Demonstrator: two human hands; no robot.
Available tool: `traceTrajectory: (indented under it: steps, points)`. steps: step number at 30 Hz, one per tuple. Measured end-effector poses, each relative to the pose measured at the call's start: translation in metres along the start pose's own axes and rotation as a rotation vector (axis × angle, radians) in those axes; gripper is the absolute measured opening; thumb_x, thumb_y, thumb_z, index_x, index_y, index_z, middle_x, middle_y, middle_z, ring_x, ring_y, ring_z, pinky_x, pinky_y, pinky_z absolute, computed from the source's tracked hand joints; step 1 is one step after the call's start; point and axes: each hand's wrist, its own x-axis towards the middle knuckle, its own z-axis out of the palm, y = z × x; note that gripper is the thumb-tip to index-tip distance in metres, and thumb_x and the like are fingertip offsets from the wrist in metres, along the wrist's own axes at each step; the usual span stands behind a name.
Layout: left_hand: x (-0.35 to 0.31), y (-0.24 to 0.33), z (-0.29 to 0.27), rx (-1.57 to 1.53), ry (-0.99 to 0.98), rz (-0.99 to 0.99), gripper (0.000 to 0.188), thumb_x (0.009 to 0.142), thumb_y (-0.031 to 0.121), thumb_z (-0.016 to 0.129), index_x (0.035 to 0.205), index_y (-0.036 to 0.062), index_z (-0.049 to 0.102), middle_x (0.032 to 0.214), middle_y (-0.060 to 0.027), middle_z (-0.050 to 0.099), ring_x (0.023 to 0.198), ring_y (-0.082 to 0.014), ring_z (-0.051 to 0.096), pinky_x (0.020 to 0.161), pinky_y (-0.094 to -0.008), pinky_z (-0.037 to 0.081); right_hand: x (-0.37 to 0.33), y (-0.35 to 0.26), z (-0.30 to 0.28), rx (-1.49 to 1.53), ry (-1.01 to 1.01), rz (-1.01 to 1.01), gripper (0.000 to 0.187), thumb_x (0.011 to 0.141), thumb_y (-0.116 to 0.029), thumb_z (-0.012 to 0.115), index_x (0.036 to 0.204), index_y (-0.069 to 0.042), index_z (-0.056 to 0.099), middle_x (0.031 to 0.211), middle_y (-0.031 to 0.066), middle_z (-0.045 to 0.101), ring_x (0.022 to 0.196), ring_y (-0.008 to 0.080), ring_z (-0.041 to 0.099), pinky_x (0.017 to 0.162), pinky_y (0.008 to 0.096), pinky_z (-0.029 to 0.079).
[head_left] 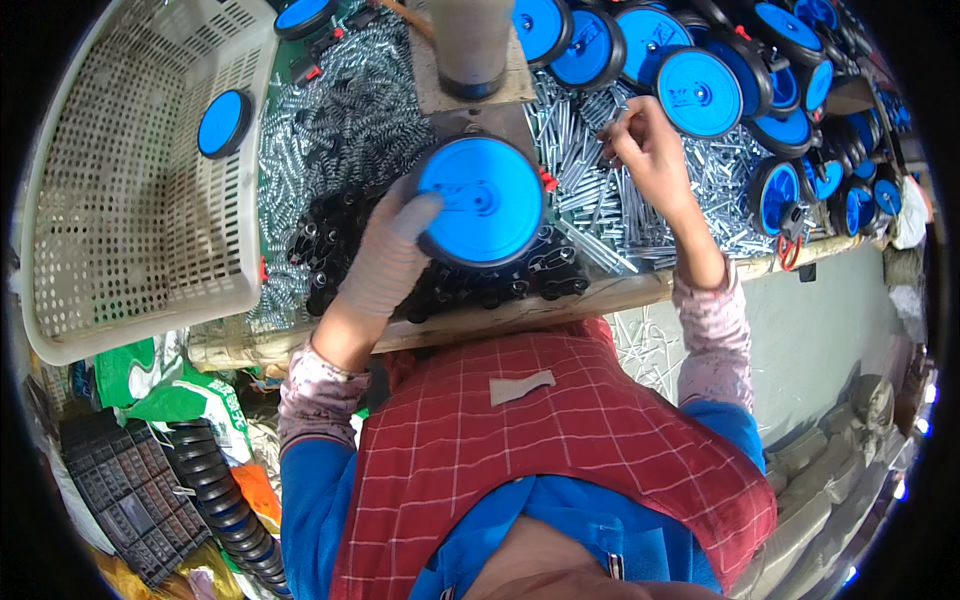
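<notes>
A person in a red checked apron [450, 440] is facing a workbench [620, 303], both forearms reaching over its front edge. The left forearm is slanting up and inward, sleeve pushed back, and the gloved left hand [388, 245] is holding a blue wheel [485, 205] with a black rim. The thumb is lying over the blue face, while the other fingers are mostly hiding behind it. This wheel is facing upward, above a spread of black parts [500, 287].

The bare right hand [655, 150] is reaching farther out, its forearm leaning inward and its wrist bending toward the left. Its thumb and fingers are curling narrowly together over loose metal pins [590, 190]; whether they are gripping one, I cannot tell. Coiled springs [340, 110] are lying left of the pins. Beyond, a thick post [470, 45] is standing, and more blue wheels [700, 92] are crowding the far right.
</notes>
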Motion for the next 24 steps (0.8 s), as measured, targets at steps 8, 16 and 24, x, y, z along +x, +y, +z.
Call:
traceTrajectory:
  steps: [8, 16, 24]
  points:
    - [0.01, -0.003, 0.012, -0.008, -0.078, -0.025, 0.065, 0.092, 0.029, 0.069, 0.141, -0.0033, 0.042, 0.128, -0.0147, 0.059, 0.116, -0.0217, 0.062, 0.098, -0.0354, 0.053, -0.03, -0.075, 0.063, -0.18, -0.115, -0.405, 0.036, 0.09, 0.002, 0.062, 0.124, -0.004, 0.053, 0.102, 0.0115, 0.07, 0.083, 0.0221, 0.073, 0.074, 0.0308, 0.059]
    - [0.015, 0.0, 0.016, -0.356, -0.28, -0.107, 0.061, 0.101, 0.035, 0.057, 0.146, -0.0016, 0.041, 0.136, -0.018, 0.058, 0.123, -0.0264, 0.06, 0.103, -0.0394, 0.051, -0.037, -0.111, 0.039, -0.752, -0.504, -0.55, 0.104, 0.068, -0.054, 0.079, 0.152, -0.009, 0.039, 0.155, 0.0133, 0.042, 0.147, 0.0311, 0.036, 0.117, 0.0555, 0.03]
    - [0.059, -0.01, 0.021, 1.625, -0.573, -0.064, 0.069, 0.087, 0.052, 0.068, 0.127, -0.0041, 0.057, 0.122, -0.023, 0.066, 0.121, -0.0378, 0.06, 0.102, -0.0419, 0.048, -0.06, -0.025, 0.005, -0.044, 0.313, 0.065, 0.041, 0.087, -0.031, 0.076, 0.112, 0.001, 0.069, 0.093, 0.006, 0.071, 0.083, 0.0102, 0.06, 0.077, 0.0257, 0.048]
